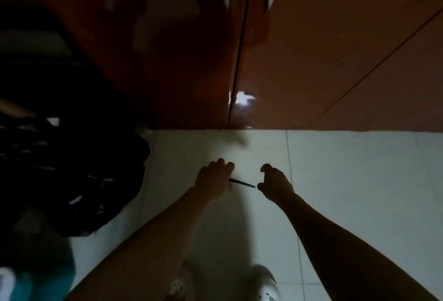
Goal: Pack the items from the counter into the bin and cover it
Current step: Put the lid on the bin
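The thin black pen-like stick [242,183], the only item in hand, lies level in the air above the pale tiled floor [359,180], spanning the gap between the two hands in the middle of the dim head view; its exact type cannot be told. No bin is visible. At the far left a dark heap of patterned fabric [72,176] sits against the base of the cabinet, and below it a teal object [43,281] shows only as a blur. The left hand [213,180] reaches forward with its fingers curled downward, and the left end of the stick disappears under its thumb side, so the hand grips the stick there. The right hand [275,183] sits just beside the stick's free right end, fingers bent and thumb spread in a half-closed claw; whether the thumb tip touches the stick cannot be told, and the hand holds nothing that shows. Behind both hands stand the glossy reddish-brown cabinet doors [287,48], meeting the floor in a straight line. At the bottom edge, between the forearms, are two white shoes [266,284].
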Demonstrator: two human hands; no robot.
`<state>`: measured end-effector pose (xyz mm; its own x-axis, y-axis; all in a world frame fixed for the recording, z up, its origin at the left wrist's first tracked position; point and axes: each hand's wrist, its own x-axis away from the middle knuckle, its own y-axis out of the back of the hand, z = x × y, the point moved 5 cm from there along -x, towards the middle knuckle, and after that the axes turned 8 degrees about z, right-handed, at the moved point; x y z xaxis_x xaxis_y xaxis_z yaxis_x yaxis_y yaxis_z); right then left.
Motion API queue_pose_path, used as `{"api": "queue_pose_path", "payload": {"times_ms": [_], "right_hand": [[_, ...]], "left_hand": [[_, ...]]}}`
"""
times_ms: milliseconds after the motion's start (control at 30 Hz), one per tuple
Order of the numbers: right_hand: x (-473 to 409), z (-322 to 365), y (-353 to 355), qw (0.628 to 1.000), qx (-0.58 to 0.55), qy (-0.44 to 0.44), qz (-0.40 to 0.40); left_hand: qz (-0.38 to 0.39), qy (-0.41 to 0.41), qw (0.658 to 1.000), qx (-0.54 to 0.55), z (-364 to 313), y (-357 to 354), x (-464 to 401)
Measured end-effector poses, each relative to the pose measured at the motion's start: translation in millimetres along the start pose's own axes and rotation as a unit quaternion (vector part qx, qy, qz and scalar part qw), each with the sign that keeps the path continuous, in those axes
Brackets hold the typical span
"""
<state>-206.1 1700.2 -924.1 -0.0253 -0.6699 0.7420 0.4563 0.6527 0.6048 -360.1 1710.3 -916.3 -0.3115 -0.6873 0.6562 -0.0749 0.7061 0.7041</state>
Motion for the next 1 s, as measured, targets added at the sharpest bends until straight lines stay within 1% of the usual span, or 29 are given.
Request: {"api": "queue_pose_path", "payload": {"times_ms": [67,100,167,300,400,533,633,733,800,900,933,1000], "right_hand": [[-57.5,-23.2,-34.8,0.999,-0.040,0.005,-0.002],[-84.3,-33.3,-50.1,0.999,-0.042,0.011,-0.004],[-134.3,-50.0,-77.9,1.000,-0.023,0.021,-0.002],[-208.8,-70.9,-120.2,0.998,0.045,0.038,-0.001],[-231.2,-80.4,-145.3,0.991,0.121,0.056,-0.003],[-232.0,-80.8,-152.5,0.976,0.193,0.083,-0.058],[-222.6,-71.6,-136.5,0.970,0.211,0.095,-0.071],[-199.5,-50.0,-101.5,0.965,0.217,0.108,-0.100],[-168.4,-30.3,-64.6,0.962,0.212,0.119,-0.121],[-99.4,4.6,2.6,0.953,0.220,0.134,-0.158],[-73.0,16.9,29.0,0.951,0.222,0.137,-0.168],[-15.8,42.7,82.1,0.947,0.221,0.148,-0.183]], "left_hand": [[0.027,-0.020,0.999,0.012,7.2,-46.5,-60.3],[0.032,-0.025,0.999,0.008,11.8,-66.3,-88.0],[0.032,-0.036,0.999,-0.018,22.9,-101.2,-138.4],[0.045,-0.066,0.989,-0.121,49.8,-154.6,-206.7],[0.029,-0.100,0.982,-0.155,59.7,-182.9,-233.3],[0.001,-0.119,0.972,-0.204,55.7,-190.4,-238.2],[-0.001,-0.133,0.959,-0.252,50.2,-170.3,-229.7],[-0.050,-0.171,0.955,-0.237,41.3,-125.2,-206.3],[-0.040,-0.147,0.942,-0.299,31.0,-80.8,-174.9],[-0.048,-0.128,0.938,-0.318,8.3,-0.4,-108.7],[-0.057,-0.135,0.930,-0.337,1.2,26.3,-84.6],[-0.121,-0.135,0.918,-0.352,-19.0,91.5,-27.2]]}}
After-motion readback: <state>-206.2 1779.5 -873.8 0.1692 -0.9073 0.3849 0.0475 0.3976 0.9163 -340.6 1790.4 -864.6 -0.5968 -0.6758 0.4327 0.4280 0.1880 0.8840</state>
